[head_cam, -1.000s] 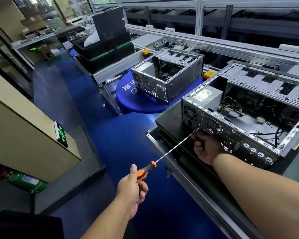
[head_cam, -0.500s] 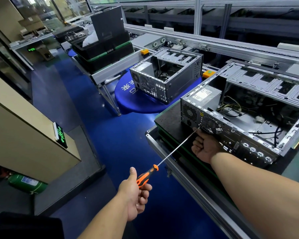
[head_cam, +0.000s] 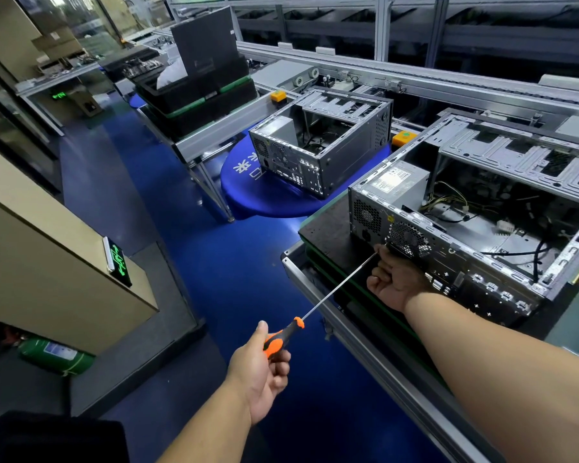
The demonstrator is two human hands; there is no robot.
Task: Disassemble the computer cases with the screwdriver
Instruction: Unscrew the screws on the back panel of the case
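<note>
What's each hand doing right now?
Left hand: grips the screwdriver handle.
Right hand: fingers curled by the shaft at the computer case; grip unclear.

2 forearms in view, both bare from wrist up to the frame edge; no sleeves, cuffs, gloves, watch, rings or bands seen. Left hand (head_cam: 264,372) bare, thumbnail short and plain. Right hand (head_cam: 395,282) bare, seen from the back, knuckles and wrist uncovered. Dark, near-black fabric (head_cam: 47,439) at bottom-left corner, probably the person's clothing; garment type cannot be told. No markings visible on it
</note>
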